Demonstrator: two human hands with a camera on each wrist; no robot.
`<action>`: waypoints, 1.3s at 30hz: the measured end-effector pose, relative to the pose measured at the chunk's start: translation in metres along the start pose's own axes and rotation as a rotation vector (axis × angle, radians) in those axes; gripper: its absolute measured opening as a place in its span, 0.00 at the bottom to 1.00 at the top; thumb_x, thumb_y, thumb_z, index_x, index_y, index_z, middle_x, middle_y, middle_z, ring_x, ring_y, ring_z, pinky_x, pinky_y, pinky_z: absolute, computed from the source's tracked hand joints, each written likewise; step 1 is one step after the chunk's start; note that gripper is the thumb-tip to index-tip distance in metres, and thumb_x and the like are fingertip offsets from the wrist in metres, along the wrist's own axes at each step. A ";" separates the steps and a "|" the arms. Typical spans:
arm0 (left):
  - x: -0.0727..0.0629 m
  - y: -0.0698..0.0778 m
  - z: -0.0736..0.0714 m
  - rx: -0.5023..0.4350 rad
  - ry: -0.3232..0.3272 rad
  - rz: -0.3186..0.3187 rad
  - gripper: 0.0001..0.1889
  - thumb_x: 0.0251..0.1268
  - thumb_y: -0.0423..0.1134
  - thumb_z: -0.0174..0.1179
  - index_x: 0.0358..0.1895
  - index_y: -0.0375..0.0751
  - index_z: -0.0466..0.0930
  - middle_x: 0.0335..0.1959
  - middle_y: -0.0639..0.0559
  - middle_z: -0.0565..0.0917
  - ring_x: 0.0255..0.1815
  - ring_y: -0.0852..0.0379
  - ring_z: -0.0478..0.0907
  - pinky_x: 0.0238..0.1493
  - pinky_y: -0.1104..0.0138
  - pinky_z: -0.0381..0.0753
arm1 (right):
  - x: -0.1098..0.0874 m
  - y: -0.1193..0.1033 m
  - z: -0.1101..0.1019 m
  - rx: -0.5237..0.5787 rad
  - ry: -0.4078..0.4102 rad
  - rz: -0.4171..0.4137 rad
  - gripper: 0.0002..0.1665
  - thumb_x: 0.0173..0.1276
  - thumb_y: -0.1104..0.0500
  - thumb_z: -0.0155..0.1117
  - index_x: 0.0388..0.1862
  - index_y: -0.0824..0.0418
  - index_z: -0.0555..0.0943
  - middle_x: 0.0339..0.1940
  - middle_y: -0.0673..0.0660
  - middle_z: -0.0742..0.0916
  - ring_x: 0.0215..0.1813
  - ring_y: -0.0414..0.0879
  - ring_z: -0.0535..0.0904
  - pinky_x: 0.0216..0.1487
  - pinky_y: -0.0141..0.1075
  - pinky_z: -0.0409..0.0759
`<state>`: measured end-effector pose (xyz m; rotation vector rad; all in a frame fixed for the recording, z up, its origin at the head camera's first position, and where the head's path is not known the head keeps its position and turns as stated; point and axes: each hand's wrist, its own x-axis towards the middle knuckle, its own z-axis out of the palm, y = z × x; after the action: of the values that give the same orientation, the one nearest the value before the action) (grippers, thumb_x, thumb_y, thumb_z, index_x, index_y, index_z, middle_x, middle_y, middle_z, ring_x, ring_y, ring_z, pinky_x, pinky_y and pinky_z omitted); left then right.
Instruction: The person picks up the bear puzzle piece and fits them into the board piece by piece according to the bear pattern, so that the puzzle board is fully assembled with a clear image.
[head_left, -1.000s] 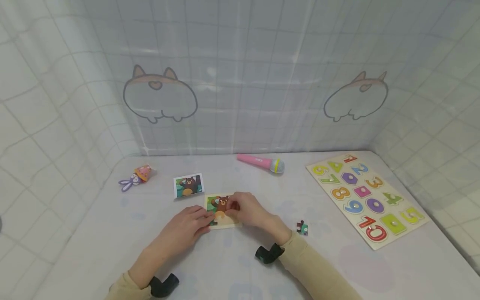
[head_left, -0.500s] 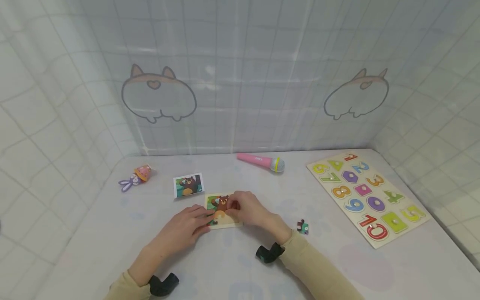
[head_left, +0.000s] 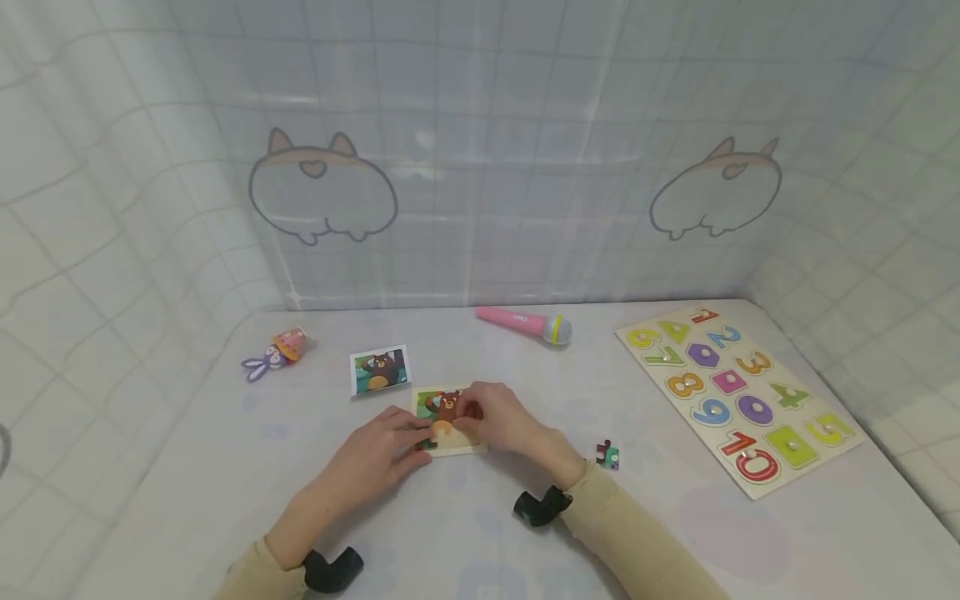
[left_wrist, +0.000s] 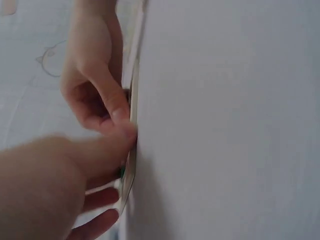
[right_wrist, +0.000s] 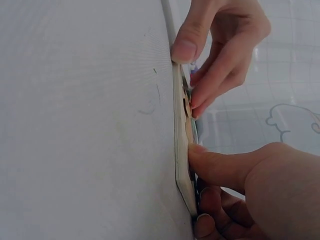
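A small wooden jigsaw puzzle [head_left: 467, 443] with a brown bear lies between my hands, its lower right part bare pale wood. My left hand [head_left: 375, 454] rests its fairly straight fingers on the left side, with the thumb [right_wrist: 184, 51] at the board's near edge. On the right side my right hand [head_left: 501, 419] pinches a puzzle piece [head_left: 474, 408] between thumb and curled fingers, mostly hidden by them. In the right wrist view the board [right_wrist: 181, 160] appears edge-on, the right thumb on top. A loose piece [head_left: 608, 456], green and brown, lies right of my right wrist.
Behind the puzzle is a bear picture card [head_left: 380, 371]. Farther left lies a purple rabbit toy [head_left: 276, 354] with a pink-orange top. A pink microphone [head_left: 525, 323] lies at the back. A number and shape board [head_left: 731, 408] occupies the right side.
My left hand's thumb and fingers have spread slightly apart at the puzzle. The right hand stays at almost the same spot. The whole view shifts a little.
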<state>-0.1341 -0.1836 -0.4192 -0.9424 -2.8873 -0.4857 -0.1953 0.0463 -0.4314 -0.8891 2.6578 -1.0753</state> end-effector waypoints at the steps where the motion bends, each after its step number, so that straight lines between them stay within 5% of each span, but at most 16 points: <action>1: 0.001 0.000 0.001 -0.022 0.011 -0.020 0.16 0.63 0.45 0.69 0.51 0.45 0.88 0.52 0.55 0.85 0.55 0.57 0.78 0.56 0.59 0.82 | 0.000 0.000 0.000 0.003 -0.001 -0.002 0.07 0.66 0.59 0.71 0.30 0.53 0.82 0.27 0.45 0.80 0.30 0.37 0.72 0.32 0.27 0.72; 8: 0.001 0.002 0.006 -0.146 0.076 -0.117 0.17 0.56 0.45 0.73 0.49 0.45 0.87 0.52 0.55 0.84 0.56 0.56 0.79 0.57 0.57 0.82 | -0.001 -0.001 -0.001 0.008 -0.009 0.005 0.07 0.66 0.59 0.71 0.30 0.54 0.82 0.27 0.46 0.79 0.30 0.37 0.72 0.32 0.27 0.71; 21: 0.002 0.000 0.008 -0.193 0.078 -0.135 0.19 0.57 0.44 0.74 0.52 0.46 0.86 0.53 0.55 0.84 0.58 0.54 0.79 0.59 0.54 0.81 | 0.000 -0.003 -0.002 0.002 -0.022 0.018 0.05 0.67 0.59 0.71 0.32 0.54 0.82 0.28 0.46 0.79 0.31 0.38 0.72 0.32 0.27 0.72; 29: 0.000 -0.007 0.007 -0.111 0.067 -0.141 0.25 0.57 0.51 0.72 0.57 0.44 0.85 0.58 0.52 0.83 0.62 0.51 0.79 0.63 0.53 0.79 | -0.002 -0.011 0.001 -0.104 -0.090 -0.197 0.07 0.66 0.59 0.70 0.43 0.56 0.87 0.37 0.48 0.83 0.37 0.39 0.75 0.37 0.24 0.72; 35: 0.000 -0.008 0.007 -0.140 0.060 -0.143 0.24 0.58 0.52 0.72 0.56 0.45 0.85 0.58 0.52 0.84 0.61 0.51 0.80 0.62 0.52 0.79 | -0.004 -0.018 0.006 -0.175 -0.082 -0.214 0.16 0.66 0.54 0.71 0.51 0.57 0.86 0.42 0.49 0.84 0.40 0.39 0.75 0.42 0.26 0.73; 39: 0.000 -0.007 0.006 -0.156 0.043 -0.133 0.20 0.60 0.50 0.71 0.53 0.47 0.87 0.54 0.55 0.86 0.58 0.53 0.82 0.60 0.53 0.81 | -0.002 -0.017 0.010 -0.166 -0.058 -0.231 0.13 0.67 0.53 0.71 0.48 0.57 0.86 0.41 0.49 0.84 0.40 0.38 0.76 0.43 0.25 0.75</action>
<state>-0.1385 -0.1872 -0.4269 -0.7495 -2.9200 -0.7421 -0.1819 0.0319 -0.4275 -1.2655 2.6757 -0.8636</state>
